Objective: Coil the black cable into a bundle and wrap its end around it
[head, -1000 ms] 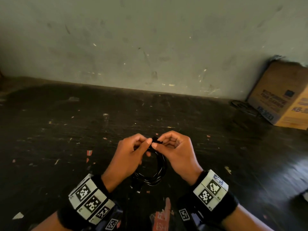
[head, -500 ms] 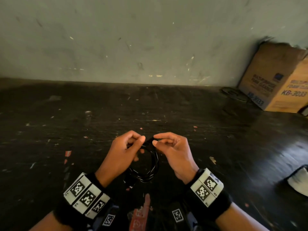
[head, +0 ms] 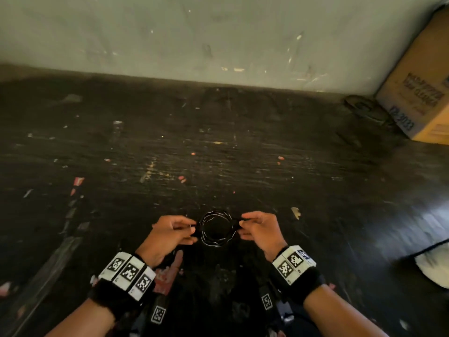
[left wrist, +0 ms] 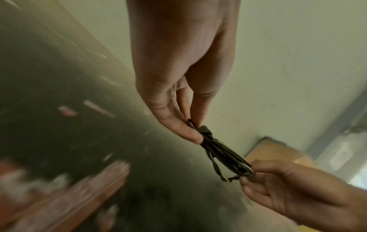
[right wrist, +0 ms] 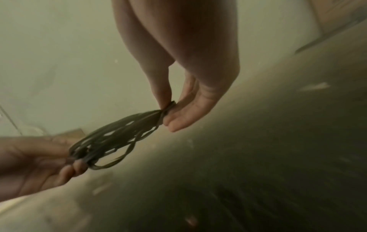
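The black cable (head: 215, 228) is a small round coil of several loops, held flat just above the dark floor. My left hand (head: 193, 229) pinches the coil's left side between thumb and fingers. My right hand (head: 240, 226) pinches its right side. In the left wrist view the cable (left wrist: 222, 154) shows a wrapped band at the left hand (left wrist: 198, 131), and the right hand (left wrist: 246, 177) holds the far side. The right wrist view shows the cable (right wrist: 119, 135) stretched from the right hand (right wrist: 166, 109) to the left hand (right wrist: 77, 163).
The dark, scuffed floor (head: 218, 154) is littered with small scraps. A cardboard box (head: 420, 86) stands against the wall at the far right, with a dark coil (head: 364, 108) beside it. A white object (head: 435, 266) lies at the right edge.
The hands have moved apart to opposite sides of the coil, which has turned from hanging below them to lying flat between them as an open ring.
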{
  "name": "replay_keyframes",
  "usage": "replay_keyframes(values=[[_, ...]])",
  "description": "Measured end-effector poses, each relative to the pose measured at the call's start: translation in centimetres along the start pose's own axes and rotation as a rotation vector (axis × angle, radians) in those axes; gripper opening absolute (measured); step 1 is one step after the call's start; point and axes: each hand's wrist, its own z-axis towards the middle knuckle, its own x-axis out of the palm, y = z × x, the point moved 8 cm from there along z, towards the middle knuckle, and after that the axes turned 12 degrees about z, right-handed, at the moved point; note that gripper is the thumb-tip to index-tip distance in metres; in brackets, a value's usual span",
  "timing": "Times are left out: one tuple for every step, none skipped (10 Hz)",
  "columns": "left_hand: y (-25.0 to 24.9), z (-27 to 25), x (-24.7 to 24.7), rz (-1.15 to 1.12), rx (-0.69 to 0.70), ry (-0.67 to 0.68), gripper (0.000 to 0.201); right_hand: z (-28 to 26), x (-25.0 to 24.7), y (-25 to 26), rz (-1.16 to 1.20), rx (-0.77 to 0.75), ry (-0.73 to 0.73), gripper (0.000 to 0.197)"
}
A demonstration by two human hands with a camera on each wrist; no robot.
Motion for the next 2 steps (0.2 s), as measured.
replay_keyframes(values=[[2.9,1.4,0.4,0.057,-0.072,-0.072,0.012,1.8,-0.3,-3.2,-0.103,0.063,0.03,0.015],[4.2,2.3,0.3,0.125,-0.086,-0.132,0.014,2.6,0.1,-4.3,-0.228,0.077,0.033,0.015]])
